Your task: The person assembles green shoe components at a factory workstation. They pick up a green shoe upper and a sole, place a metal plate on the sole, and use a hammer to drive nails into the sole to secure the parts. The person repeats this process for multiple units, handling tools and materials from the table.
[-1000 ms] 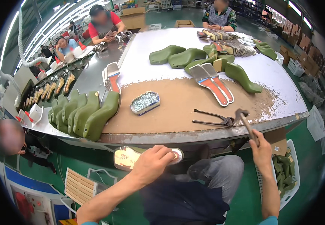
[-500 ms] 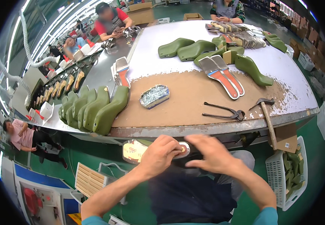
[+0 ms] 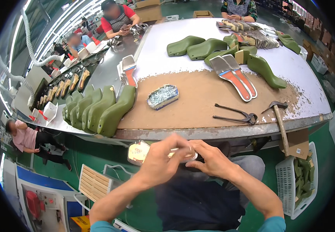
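A factory hall, with a long surface [image 3: 198, 104] topped in brown board and co-workers seated at its far end. Below its near edge, over the lap, both hands meet on a pale insole [image 3: 140, 151]: the left hand [image 3: 161, 162] is closed over its top, and the right hand [image 3: 210, 160] pinches its end with the fingertips. Just beyond the edge lie pincers [image 3: 235, 115], a hammer [image 3: 279, 118], a tin of tacks [image 3: 162, 96] and green lasts [image 3: 105, 110]. Steadying the insole firmly with both hands, thumbs along its rim, should keep it flat.
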`<action>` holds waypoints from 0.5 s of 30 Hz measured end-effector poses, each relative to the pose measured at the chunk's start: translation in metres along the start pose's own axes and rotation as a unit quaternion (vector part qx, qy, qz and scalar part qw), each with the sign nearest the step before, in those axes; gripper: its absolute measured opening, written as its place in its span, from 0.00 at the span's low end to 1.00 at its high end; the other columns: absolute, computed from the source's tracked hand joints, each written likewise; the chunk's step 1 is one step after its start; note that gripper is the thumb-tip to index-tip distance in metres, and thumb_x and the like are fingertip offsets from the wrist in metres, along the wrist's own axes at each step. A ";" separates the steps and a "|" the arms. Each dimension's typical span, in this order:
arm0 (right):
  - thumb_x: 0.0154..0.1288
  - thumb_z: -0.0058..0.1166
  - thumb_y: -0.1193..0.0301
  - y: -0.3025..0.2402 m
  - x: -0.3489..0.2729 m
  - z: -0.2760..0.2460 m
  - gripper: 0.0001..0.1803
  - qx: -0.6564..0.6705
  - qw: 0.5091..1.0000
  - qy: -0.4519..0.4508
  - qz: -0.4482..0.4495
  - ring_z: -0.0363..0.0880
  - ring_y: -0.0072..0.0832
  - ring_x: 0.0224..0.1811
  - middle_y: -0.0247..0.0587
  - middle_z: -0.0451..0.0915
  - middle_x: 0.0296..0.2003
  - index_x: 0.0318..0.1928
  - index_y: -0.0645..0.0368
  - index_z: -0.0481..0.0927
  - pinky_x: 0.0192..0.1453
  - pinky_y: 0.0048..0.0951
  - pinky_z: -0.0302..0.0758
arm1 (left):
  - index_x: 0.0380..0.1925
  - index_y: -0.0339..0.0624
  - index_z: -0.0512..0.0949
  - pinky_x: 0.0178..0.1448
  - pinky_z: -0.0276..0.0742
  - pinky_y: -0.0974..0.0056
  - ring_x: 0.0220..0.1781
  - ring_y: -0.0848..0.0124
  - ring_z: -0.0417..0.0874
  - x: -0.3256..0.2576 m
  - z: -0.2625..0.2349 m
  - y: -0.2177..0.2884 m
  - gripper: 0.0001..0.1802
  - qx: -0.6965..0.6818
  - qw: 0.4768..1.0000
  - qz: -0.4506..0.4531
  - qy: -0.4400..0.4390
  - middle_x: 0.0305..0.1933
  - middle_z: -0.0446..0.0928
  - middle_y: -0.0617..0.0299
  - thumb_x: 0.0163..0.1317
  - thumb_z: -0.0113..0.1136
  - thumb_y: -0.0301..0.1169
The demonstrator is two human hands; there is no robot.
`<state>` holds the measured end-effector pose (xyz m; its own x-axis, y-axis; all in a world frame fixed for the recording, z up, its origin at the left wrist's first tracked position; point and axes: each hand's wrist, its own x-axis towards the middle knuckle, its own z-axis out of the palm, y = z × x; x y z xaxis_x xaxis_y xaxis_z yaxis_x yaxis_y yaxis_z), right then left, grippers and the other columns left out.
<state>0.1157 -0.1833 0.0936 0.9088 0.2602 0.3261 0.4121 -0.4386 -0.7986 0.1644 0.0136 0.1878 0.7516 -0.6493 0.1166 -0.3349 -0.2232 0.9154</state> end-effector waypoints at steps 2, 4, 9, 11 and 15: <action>0.61 0.70 0.68 -0.002 -0.002 0.000 0.32 -0.010 1.000 0.003 -0.005 0.79 0.53 0.59 0.54 0.77 0.60 0.63 0.63 0.72 0.59 0.45 0.80 | 0.41 0.40 0.83 0.55 0.81 0.61 0.44 0.65 0.87 -0.013 -0.033 0.022 0.05 0.091 0.978 -0.036 -0.186 0.40 0.84 0.59 0.66 0.63 0.23; 0.62 0.69 0.67 -0.001 -0.006 0.001 0.31 -0.015 1.000 0.016 -0.010 0.79 0.53 0.59 0.54 0.76 0.60 0.63 0.63 0.71 0.59 0.45 0.80 | 0.45 0.44 0.85 0.55 0.81 0.59 0.46 0.60 0.87 -0.028 -0.056 0.019 0.09 0.186 0.928 -0.003 -0.324 0.40 0.85 0.57 0.66 0.65 0.28; 0.63 0.68 0.67 -0.001 -0.005 0.004 0.31 -0.020 0.999 0.023 -0.015 0.79 0.54 0.58 0.54 0.75 0.60 0.63 0.64 0.71 0.59 0.45 0.80 | 0.42 0.44 0.88 0.47 0.81 0.59 0.40 0.60 0.86 -0.026 -0.111 0.010 0.08 0.384 0.895 -0.099 -0.205 0.40 0.85 0.54 0.65 0.66 0.32; 0.62 0.70 0.68 0.002 -0.008 0.000 0.33 -0.024 1.000 0.020 0.002 0.79 0.51 0.59 0.53 0.75 0.60 0.64 0.64 0.71 0.61 0.43 0.80 | 0.42 0.40 0.87 0.45 0.80 0.61 0.37 0.61 0.86 0.025 -0.112 0.006 0.09 0.324 0.931 -0.134 -0.100 0.41 0.86 0.51 0.65 0.66 0.30; 0.63 0.68 0.68 -0.003 0.000 0.003 0.31 -0.012 0.999 0.005 -0.038 0.78 0.54 0.59 0.54 0.75 0.60 0.63 0.64 0.71 0.59 0.45 0.79 | 0.45 0.40 0.87 0.48 0.81 0.58 0.40 0.57 0.87 0.118 -0.113 -0.103 0.13 0.410 0.904 -0.012 0.119 0.39 0.86 0.51 0.64 0.67 0.34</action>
<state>0.1143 -0.1797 0.0950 0.8752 0.2854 0.3906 0.4816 -0.4381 -0.7590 0.3520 0.0421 0.1512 0.8325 -0.4844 0.2688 -0.5524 -0.7622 0.3375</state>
